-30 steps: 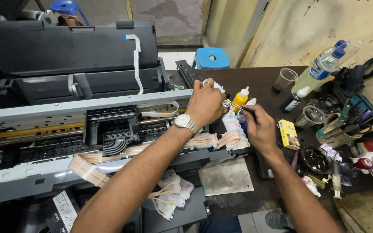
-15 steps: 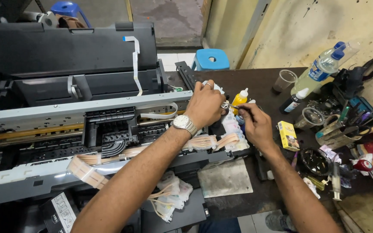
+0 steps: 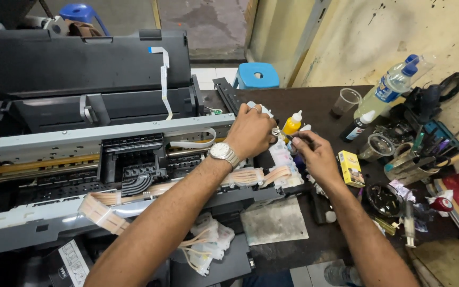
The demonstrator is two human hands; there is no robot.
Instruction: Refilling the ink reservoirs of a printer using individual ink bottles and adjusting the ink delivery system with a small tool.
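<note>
Item pinched between hands [image 3: 282,139] — hidden, too small; printer [image 3: 80,79] cut off left.

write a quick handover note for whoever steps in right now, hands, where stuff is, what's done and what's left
Left hand: closed around something small beside the yellow ink bottle; what it grips is hidden.
Right hand: fingertips pinching a small part next to that bottle.
Things: the ink tank block sits under both hands at the right end of the opened printer; its ribbon tubes run left.
Done: printer cover open, insides exposed.
Left: bottle and tanks unfinished; cover not closed.
</note>
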